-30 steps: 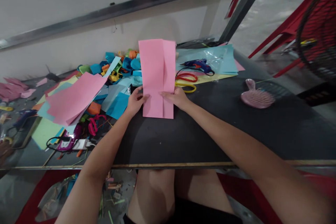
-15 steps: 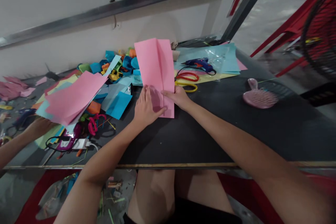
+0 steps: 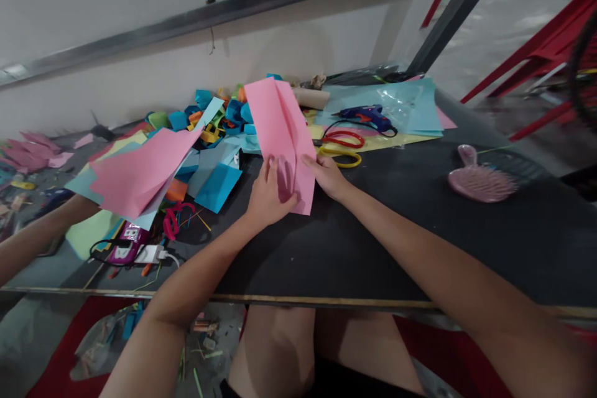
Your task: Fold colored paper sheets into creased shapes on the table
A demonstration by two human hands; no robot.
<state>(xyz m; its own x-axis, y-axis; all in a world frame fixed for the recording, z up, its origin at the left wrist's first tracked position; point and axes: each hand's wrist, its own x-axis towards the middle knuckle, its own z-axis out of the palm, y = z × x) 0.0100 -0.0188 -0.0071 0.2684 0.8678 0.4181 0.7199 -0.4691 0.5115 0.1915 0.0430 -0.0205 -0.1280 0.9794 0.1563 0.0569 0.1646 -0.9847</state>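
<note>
A folded pink paper sheet (image 3: 280, 130) lies on the black tabletop (image 3: 396, 230), long side pointing away from me, with a crease running down it. My left hand (image 3: 268, 196) presses flat on its near left part. My right hand (image 3: 329, 174) pinches its near right edge. Both hands touch the same sheet.
A pile of coloured paper scraps (image 3: 209, 124) and loose pink sheets (image 3: 140, 171) lies to the left. Red and yellow scissors (image 3: 342, 146), a blue glue gun (image 3: 368, 117) and a pink hairbrush (image 3: 480, 179) lie to the right. Another person's arm (image 3: 41, 236) reaches in at far left.
My left hand moved from the sheet's left edge onto its surface. The sheet's top tilted leftward. Another person's arm came in at the left.
</note>
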